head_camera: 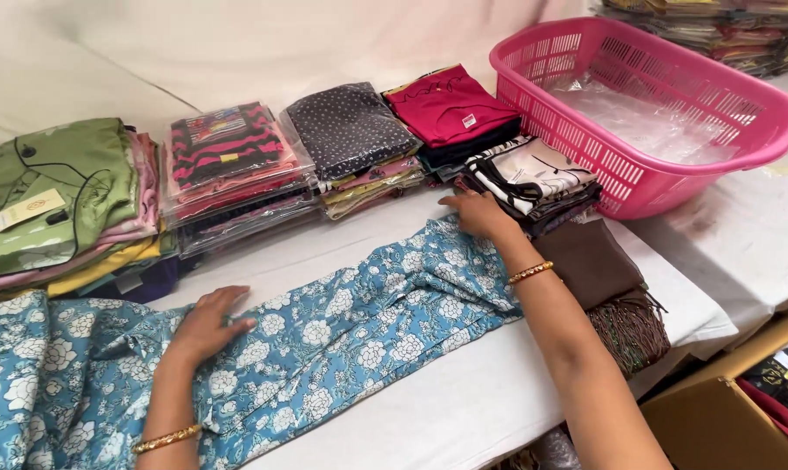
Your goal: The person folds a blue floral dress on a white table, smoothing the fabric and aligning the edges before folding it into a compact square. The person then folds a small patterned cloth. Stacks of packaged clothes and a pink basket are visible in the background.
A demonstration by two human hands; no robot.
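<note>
Two hands (209, 320) on one garment (342, 335)

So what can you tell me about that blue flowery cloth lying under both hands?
The blue floral garment is a teal fabric printed with white flowers and looks like soft, thin cotton. It lies stretched lengthwise across the white table, flat but gently creased, with a gathered fold near its right end. The left hand presses flat on its middle part, and the right hand rests on its far end beside a striped folded stack. Its left part runs out of view.
</note>
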